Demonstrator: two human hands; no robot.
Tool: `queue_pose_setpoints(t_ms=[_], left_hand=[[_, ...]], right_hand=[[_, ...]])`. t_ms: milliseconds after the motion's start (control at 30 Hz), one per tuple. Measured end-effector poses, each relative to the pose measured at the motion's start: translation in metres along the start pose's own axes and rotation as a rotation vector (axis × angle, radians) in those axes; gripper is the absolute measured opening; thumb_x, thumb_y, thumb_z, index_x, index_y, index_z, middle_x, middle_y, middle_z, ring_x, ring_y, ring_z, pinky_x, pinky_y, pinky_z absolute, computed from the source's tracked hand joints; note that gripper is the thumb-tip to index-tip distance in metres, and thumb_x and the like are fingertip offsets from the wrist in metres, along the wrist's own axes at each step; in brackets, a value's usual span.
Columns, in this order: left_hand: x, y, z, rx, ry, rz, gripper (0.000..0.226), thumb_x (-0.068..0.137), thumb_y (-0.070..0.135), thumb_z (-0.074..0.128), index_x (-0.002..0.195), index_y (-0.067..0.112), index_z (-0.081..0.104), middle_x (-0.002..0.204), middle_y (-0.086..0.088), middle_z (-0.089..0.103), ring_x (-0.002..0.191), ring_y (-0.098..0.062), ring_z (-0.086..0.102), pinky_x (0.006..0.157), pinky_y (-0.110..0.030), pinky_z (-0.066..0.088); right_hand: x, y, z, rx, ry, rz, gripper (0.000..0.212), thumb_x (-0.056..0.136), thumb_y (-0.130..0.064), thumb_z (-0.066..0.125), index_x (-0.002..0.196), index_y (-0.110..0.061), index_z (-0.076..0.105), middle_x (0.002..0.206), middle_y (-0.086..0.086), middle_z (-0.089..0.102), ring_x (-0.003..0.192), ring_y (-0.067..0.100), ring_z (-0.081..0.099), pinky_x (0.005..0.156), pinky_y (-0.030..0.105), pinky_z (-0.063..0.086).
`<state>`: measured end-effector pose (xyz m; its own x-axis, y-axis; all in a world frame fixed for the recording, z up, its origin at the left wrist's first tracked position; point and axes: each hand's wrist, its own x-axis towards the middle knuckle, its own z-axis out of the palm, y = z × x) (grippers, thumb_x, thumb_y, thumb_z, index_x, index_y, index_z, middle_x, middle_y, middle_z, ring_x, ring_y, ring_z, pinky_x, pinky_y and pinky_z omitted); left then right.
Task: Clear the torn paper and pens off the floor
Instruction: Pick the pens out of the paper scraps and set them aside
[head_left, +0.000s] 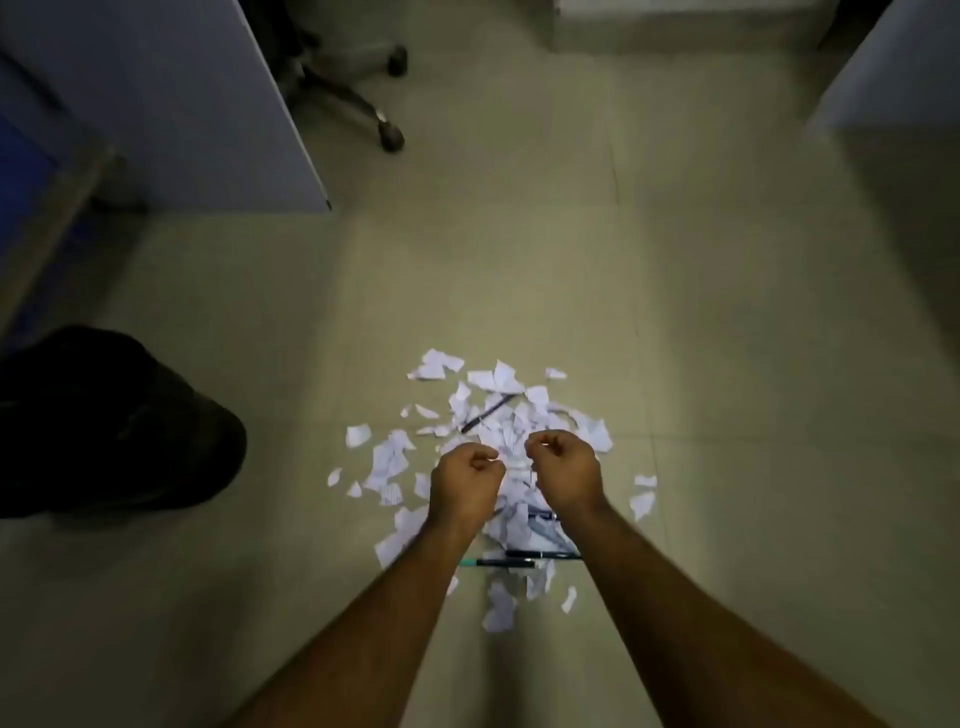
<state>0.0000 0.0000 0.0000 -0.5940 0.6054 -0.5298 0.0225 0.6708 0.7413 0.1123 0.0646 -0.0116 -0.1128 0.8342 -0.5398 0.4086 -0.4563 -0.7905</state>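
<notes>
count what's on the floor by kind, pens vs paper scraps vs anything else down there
Pens: 3 in view, one dark pen among the upper scraps, two lying side by side between the forearms
Torn paper scraps: too many and too overlapped to count, 1 scattered pile
Office chair base: 1
Dark bag-like object: 1
Total: 6 entries, counting the pile as one

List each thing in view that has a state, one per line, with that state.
Left hand: fingers curled, above the scraps.
Right hand: fingers curled, above the scraps.
Paper: torn, scattered on the floor.
Pens: lying flat among the scraps.
Chair: standing by the partition.
</notes>
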Motion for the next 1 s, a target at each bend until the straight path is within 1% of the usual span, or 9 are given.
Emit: queue_pose_setpoints(t_ms=[100, 200, 267, 300, 433, 567, 700, 867, 1000], left_hand=[[0.019, -0.043, 0.031, 0.213, -0.027, 0.082, 0.017, 0.084, 0.014, 0.063, 0.099, 0.015, 0.071, 0.098, -0.003, 0.072, 0.089, -0.019, 0.065, 0.075, -0.022, 0.048], [0.025, -0.082, 0.063, 0.33, -0.07, 0.115, 0.021, 0.087, 0.019, 0.062, 0.107, 0.016, 0.067, 0.101, -0.005, 0.07, 0.089, -0.022, 0.064, 0.074, -0.026, 0.05], [0.031, -0.094, 0.082, 0.409, -0.108, 0.212, 0.023, 0.087, 0.022, 0.06, 0.11, 0.018, 0.064, 0.104, -0.005, 0.068, 0.09, -0.023, 0.064, 0.073, -0.028, 0.051], [0.036, -0.099, 0.09, 0.448, -0.118, 0.272, 0.025, 0.087, 0.023, 0.06, 0.111, 0.018, 0.065, 0.108, -0.005, 0.067, 0.095, -0.023, 0.063, 0.077, -0.03, 0.052], [0.051, -0.096, 0.118, 0.661, -0.196, 0.512, 0.027, 0.09, 0.028, 0.058, 0.113, 0.016, 0.066, 0.116, -0.005, 0.064, 0.107, -0.024, 0.058, 0.089, -0.037, 0.052], [0.057, -0.092, 0.135, 0.933, -0.216, 0.68, 0.025, 0.094, 0.031, 0.052, 0.106, 0.016, 0.069, 0.108, -0.006, 0.067, 0.102, -0.026, 0.059, 0.085, -0.037, 0.05], [0.062, -0.097, 0.136, 1.091, -0.214, 0.726, 0.025, 0.094, 0.026, 0.05, 0.105, 0.016, 0.069, 0.108, -0.008, 0.067, 0.101, -0.027, 0.058, 0.082, -0.037, 0.047], [0.062, -0.101, 0.139, 1.12, -0.284, 0.762, 0.024, 0.087, 0.029, 0.055, 0.101, 0.017, 0.07, 0.102, -0.007, 0.066, 0.099, -0.027, 0.057, 0.079, -0.036, 0.043], [0.065, -0.098, 0.141, 1.168, -0.287, 0.781, 0.023, 0.085, 0.024, 0.058, 0.104, 0.016, 0.068, 0.104, -0.008, 0.066, 0.101, -0.028, 0.057, 0.08, -0.036, 0.043]], right_hand=[[0.014, 0.054, 0.002, -0.259, 0.102, -0.099, 0.019, 0.087, -0.018, 0.063, 0.104, -0.015, 0.072, 0.098, 0.005, 0.072, 0.094, 0.026, 0.066, 0.081, 0.028, 0.048], [0.022, 0.115, -0.003, -0.636, 0.16, -0.226, 0.026, 0.083, -0.021, 0.063, 0.107, -0.017, 0.072, 0.1, 0.007, 0.071, 0.093, 0.028, 0.064, 0.077, 0.031, 0.046], [0.028, 0.142, -0.009, -0.958, 0.199, -0.301, 0.026, 0.08, -0.029, 0.064, 0.103, -0.022, 0.071, 0.097, 0.007, 0.069, 0.091, 0.03, 0.061, 0.075, 0.035, 0.045], [0.03, 0.151, -0.01, -1.024, 0.208, -0.308, 0.025, 0.078, -0.032, 0.065, 0.1, -0.022, 0.071, 0.094, 0.007, 0.068, 0.088, 0.03, 0.06, 0.073, 0.036, 0.044], [0.036, 0.17, -0.018, -0.983, 0.274, -0.341, 0.021, 0.073, -0.032, 0.063, 0.089, -0.021, 0.07, 0.086, 0.005, 0.066, 0.079, 0.029, 0.058, 0.067, 0.036, 0.042], [0.047, 0.18, -0.029, -0.989, 0.154, -0.378, 0.031, 0.075, -0.043, 0.05, 0.088, -0.024, 0.072, 0.087, 0.002, 0.069, 0.082, 0.027, 0.06, 0.069, 0.033, 0.043], [0.048, 0.187, -0.037, -0.957, 0.097, -0.43, 0.026, 0.075, -0.05, 0.062, 0.085, -0.027, 0.07, 0.086, -0.001, 0.069, 0.083, 0.023, 0.06, 0.069, 0.03, 0.042], [0.04, 0.203, -0.034, -0.955, 0.074, -0.48, 0.03, 0.071, -0.052, 0.064, 0.087, -0.027, 0.068, 0.09, -0.001, 0.068, 0.084, 0.026, 0.061, 0.071, 0.033, 0.048], [0.044, 0.206, -0.035, -0.963, 0.102, -0.464, 0.026, 0.078, -0.045, 0.063, 0.094, -0.026, 0.068, 0.094, 0.001, 0.068, 0.087, 0.026, 0.062, 0.072, 0.033, 0.048]])
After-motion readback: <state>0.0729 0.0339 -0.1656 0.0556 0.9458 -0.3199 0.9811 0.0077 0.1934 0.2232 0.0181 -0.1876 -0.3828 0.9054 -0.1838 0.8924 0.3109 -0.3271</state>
